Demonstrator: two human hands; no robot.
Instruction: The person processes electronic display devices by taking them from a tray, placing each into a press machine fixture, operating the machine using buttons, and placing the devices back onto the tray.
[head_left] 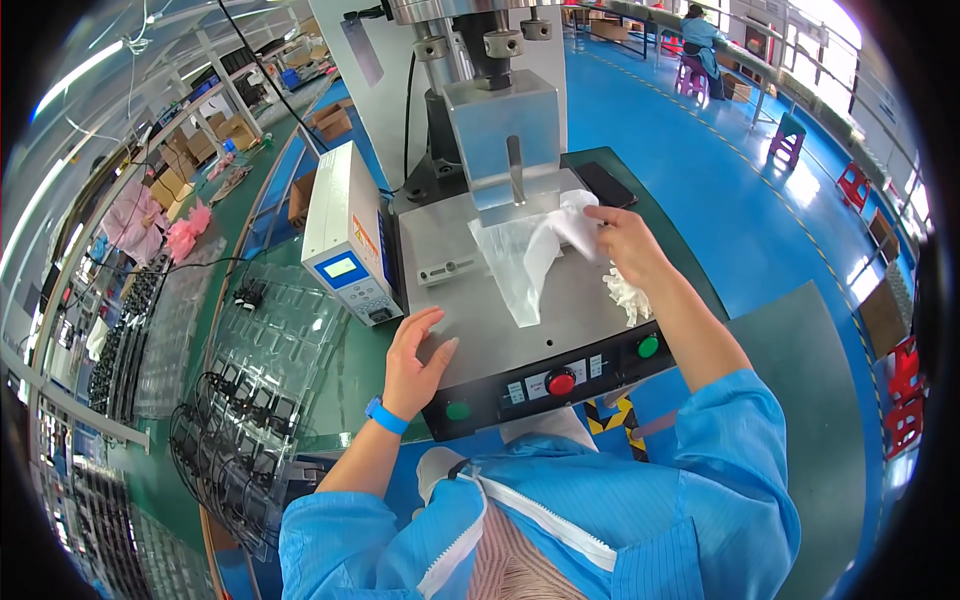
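Right of centre, the right hand (pixel 635 250) had its fingertips closed on one end of the white film (pixel 513 265), apparently to steer it while the rest draped over the plate (pixel 480 350) mid-frame, below the block (pixel 505 130). Left of centre, the left hand (pixel 410 365) held nothing, fingers loosely open and slightly curved. Lower centre, the red button (pixel 560 383) sat up front, likely for easy reach.
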